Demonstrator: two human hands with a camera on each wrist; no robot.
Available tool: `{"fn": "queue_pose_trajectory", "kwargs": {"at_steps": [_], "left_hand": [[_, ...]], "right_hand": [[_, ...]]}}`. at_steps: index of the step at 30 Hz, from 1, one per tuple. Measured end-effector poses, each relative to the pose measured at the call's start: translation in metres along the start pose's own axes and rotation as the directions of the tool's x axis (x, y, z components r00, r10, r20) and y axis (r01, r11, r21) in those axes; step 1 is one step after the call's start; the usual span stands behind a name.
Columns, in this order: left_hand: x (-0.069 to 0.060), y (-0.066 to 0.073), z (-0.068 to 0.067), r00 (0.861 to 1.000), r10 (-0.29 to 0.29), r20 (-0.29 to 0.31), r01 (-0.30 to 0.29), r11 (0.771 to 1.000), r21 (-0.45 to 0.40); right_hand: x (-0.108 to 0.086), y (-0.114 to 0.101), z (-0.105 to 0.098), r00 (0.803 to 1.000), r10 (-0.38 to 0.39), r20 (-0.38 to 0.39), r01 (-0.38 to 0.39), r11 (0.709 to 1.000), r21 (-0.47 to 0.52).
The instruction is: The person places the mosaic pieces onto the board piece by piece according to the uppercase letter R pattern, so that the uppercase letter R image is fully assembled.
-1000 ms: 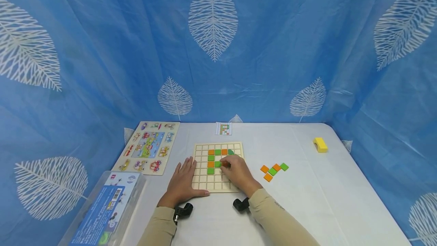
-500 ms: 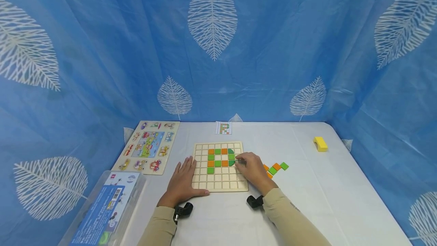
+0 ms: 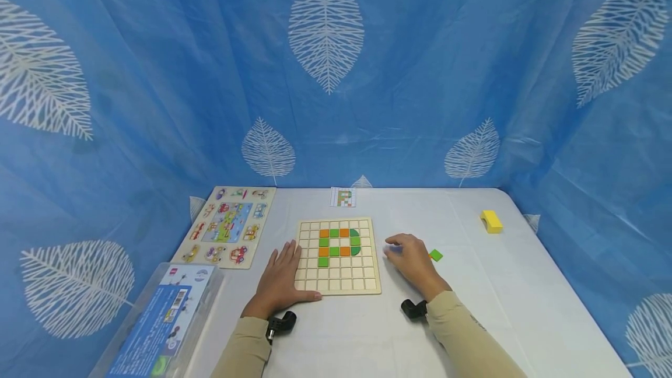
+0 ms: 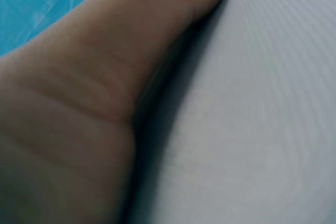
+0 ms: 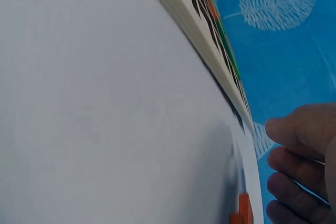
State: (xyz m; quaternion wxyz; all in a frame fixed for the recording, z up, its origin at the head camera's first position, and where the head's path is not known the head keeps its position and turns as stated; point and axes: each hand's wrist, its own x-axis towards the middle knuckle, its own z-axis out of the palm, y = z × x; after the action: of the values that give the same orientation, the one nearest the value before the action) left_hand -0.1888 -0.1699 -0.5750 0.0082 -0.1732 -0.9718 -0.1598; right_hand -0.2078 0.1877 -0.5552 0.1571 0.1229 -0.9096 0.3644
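A square wooden grid board (image 3: 338,286) lies on the table in the head view. Orange and green tiles (image 3: 334,251) sit in its cells, with rounded green pieces (image 3: 356,251) at the right side of the pattern. My left hand (image 3: 280,276) rests flat along the board's left edge, thumb stretched along the near edge. Right of the board hovers my right hand (image 3: 412,261), its fingers loosely bent with nothing between them. It covers most of the loose tiles; a green tile (image 3: 436,255) shows past it. Orange tiles (image 5: 244,208) appear low in the right wrist view.
A small pattern card (image 3: 343,197) lies behind the board. At the left are a vehicle picture puzzle (image 3: 247,194) and a clear plastic box (image 3: 157,325) with a printed sheet. A yellow arch block (image 3: 492,221) stands at the far right. Blue curtains surround the table.
My right hand has left the board and moved right, over the loose tiles. Uncovered now are the orange tile and rounded green piece in the pattern's lower row. The left hand stays put.
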Motion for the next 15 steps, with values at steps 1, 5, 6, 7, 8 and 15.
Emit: {"fn": "queue_pose_trajectory", "kwargs": {"at_steps": [1,5,6,7,8,15], "left_hand": [[0.0,0.0,0.0,1.0,0.0,0.001,0.0,1.0,-0.001],[-0.001,-0.001,0.0,1.0,0.0,-0.005,0.0,1.0,-0.015],[-0.001,-0.001,0.0,1.0,0.0,-0.005,0.0,1.0,-0.016],[-0.001,-0.001,0.001,1.0,0.0,-0.005,0.0,1.0,-0.016],[-0.001,-0.001,0.001,1.0,0.001,-0.007,-0.001,1.0,-0.018],[-0.001,-0.001,0.002,1.0,-0.007,-0.003,0.007,1.0,-0.015]], "right_hand": [[-0.001,0.002,-0.002,1.0,-0.004,-0.004,0.004,1.0,-0.002],[-0.005,0.013,-0.011,1.0,-0.017,-0.016,0.017,1.0,-0.023],[-0.006,0.015,-0.014,1.0,-0.017,-0.017,0.017,1.0,-0.026],[-0.007,0.018,-0.016,1.0,-0.01,-0.017,0.01,0.999,-0.031],[-0.008,0.02,-0.019,1.0,-0.006,-0.018,0.006,0.999,-0.035],[-0.014,0.032,-0.029,1.0,0.012,-0.016,-0.013,0.999,-0.049]]}}
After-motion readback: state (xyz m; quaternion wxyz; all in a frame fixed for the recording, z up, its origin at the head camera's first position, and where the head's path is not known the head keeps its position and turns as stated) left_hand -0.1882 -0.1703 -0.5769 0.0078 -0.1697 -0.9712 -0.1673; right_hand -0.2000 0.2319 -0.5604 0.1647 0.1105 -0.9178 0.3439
